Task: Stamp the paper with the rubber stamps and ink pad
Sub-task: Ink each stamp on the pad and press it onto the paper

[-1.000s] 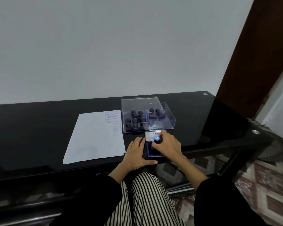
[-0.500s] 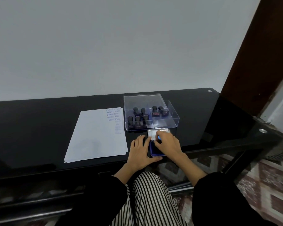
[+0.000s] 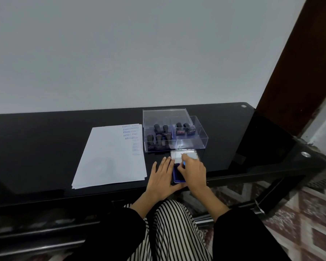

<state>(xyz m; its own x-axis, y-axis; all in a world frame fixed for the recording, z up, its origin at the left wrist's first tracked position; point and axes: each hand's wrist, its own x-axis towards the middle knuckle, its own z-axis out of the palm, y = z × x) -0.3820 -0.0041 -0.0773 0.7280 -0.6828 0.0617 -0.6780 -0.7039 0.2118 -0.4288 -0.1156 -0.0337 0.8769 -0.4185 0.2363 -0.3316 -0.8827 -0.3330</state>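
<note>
Right hand (image 3: 194, 172) keeps stamp (image 3: 184, 163) on ink pad (image 3: 177, 176), left hand (image 3: 162, 179) unmoved

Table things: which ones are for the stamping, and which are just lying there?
For the job: paper, ink pad, blue-topped stamp held by the right hand, left hand beside the ink pad, spare stamps, clear box.
Just there: box lid, brown door, patterned floor.
</note>
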